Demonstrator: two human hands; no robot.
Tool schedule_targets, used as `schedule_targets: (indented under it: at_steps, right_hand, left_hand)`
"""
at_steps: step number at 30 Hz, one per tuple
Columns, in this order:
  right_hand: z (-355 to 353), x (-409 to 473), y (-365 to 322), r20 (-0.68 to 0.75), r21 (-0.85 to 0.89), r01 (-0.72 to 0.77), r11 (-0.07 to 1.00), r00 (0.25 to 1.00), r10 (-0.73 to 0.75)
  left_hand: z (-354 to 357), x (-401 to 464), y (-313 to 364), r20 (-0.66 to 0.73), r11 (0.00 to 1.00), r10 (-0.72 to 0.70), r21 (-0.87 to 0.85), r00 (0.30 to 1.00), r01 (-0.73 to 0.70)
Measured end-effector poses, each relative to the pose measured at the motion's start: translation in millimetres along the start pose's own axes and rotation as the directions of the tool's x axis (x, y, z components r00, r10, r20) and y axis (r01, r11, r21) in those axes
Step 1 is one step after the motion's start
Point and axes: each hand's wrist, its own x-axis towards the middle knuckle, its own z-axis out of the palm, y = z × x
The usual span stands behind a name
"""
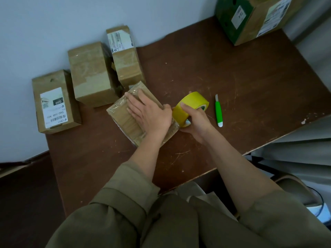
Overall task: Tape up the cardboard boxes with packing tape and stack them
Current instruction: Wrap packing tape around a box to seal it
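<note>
Cardboard box [125, 120], the flat tape-wrapped one, is laid on the brown table [232, 77] directly in front of the person, with all else placed around it. It is pinned by the left hand [148, 115], which is spread flat with fingers extended over the top, gripping nothing, apparently so that the box is kept from sliding while tape is drawn. At the box's right edge the yellow packing tape roll [190, 106] is held by the right hand [195, 122], closed around it, thumb on the outer face; the roll is kept touching the box, presumably to keep the strip taut. Just right of the roll a green utility knife [218, 111] is left within reach for cutting. Behind and left of the box, three sealed boxes [91, 74] are stood along the wall, not yet stacked.
</note>
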Motion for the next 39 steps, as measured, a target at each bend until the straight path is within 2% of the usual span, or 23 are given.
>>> schedule_targets:
  at_steps: [4,10,17,20,23,26,29,34,36,39]
  right_hand:
    - [6.7,-4.6,-5.4,0.031,0.034,0.114,0.993,0.993,-0.115]
    - [30.7,-24.1,-33.7,0.089,-0.016,0.312,0.950,0.947,-0.310]
    - [64.5,-59.5,-47.4,0.193,-0.184,0.393,0.901,0.913,-0.359]
    - [77.5,-77.6,-41.5,0.276,-0.268,0.417,0.869,0.897,-0.345]
    - [88.4,-90.5,-30.3,0.324,-0.313,0.448,0.838,0.879,-0.349]
    - [93.3,-95.9,-20.7,0.331,-0.300,0.464,0.834,0.870,-0.365]
    - [92.0,-101.1,-13.6,0.290,-0.272,0.472,0.839,0.871,-0.396]
    - [91.8,-104.3,-6.8,0.127,-0.198,0.445,0.874,0.895,-0.427]
    - [82.4,-99.0,-8.3,0.027,-0.201,0.475,0.857,0.877,-0.480]
    - [76.4,-97.9,-13.5,0.004,-0.202,0.487,0.850,0.868,-0.496]
  left_hand:
    - [-18.5,1.3,2.3,0.033,0.996,-0.004,-0.085,0.999,0.007]
    - [-59.7,3.9,-5.9,0.077,0.960,0.017,-0.281,0.997,0.005]
    - [-89.5,-4.8,-24.4,0.060,0.853,0.107,-0.519,0.992,-0.061]
    - [-95.8,-14.7,-37.0,0.026,0.793,0.023,-0.609,0.999,-0.002]
    - [-96.2,-19.3,-48.6,0.114,0.766,-0.118,-0.621,0.986,0.164]
    - [-87.3,-13.6,-70.2,0.207,0.754,-0.089,-0.625,0.974,0.202]
    - [-70.1,2.1,-95.1,0.301,0.699,-0.104,-0.656,0.948,0.285]
    - [-99.2,-13.6,-83.6,0.323,0.661,-0.049,-0.699,0.945,0.273]
    - [-104.0,-16.3,-88.6,0.341,0.629,-0.045,-0.721,0.939,0.292]
    - [-106.7,-18.3,-96.1,0.367,0.607,-0.045,-0.729,0.929,0.317]
